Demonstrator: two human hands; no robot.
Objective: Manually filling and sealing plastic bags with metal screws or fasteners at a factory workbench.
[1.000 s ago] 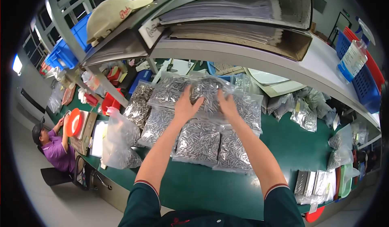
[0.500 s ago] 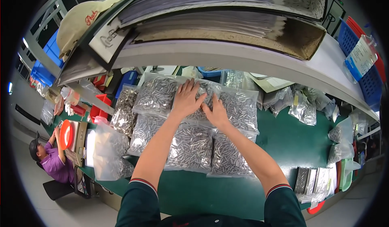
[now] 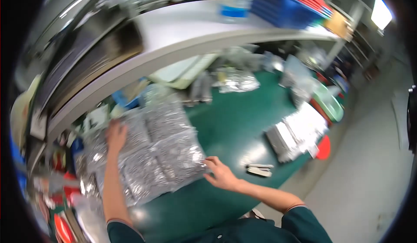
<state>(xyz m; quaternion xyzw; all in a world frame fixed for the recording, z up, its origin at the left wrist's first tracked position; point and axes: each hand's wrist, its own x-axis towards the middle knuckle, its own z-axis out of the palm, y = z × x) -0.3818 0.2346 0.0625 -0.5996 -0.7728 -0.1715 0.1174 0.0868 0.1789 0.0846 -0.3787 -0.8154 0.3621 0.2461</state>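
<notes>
Clear plastic bags of small grey metal pins [image 3: 178, 154] lie side by side in rows on the green table [image 3: 230, 130]. My left hand [image 3: 116, 136] rests on a bag [image 3: 135, 125] in the far row, its fingers blurred but stretched out flat. At the right edge of the near row is my right hand [image 3: 222, 175], its thumb and fingers apart beside a bag's corner. Whether the fingertips touch that corner is hard to tell. Nothing shows in either palm.
Beyond the bags runs a white shelf [image 3: 182, 23] holding binders [image 3: 82, 47], a bottle [image 3: 235, 2] and a blue basket [image 3: 278, 6]. Toward the right lie a stapler-like tool [image 3: 259, 170], silvery packets [image 3: 299, 130] and a green tray [image 3: 328, 102].
My view has swung to the right. My right hand has left the top of the bags for their right edge. My left hand stays on the far row.
</notes>
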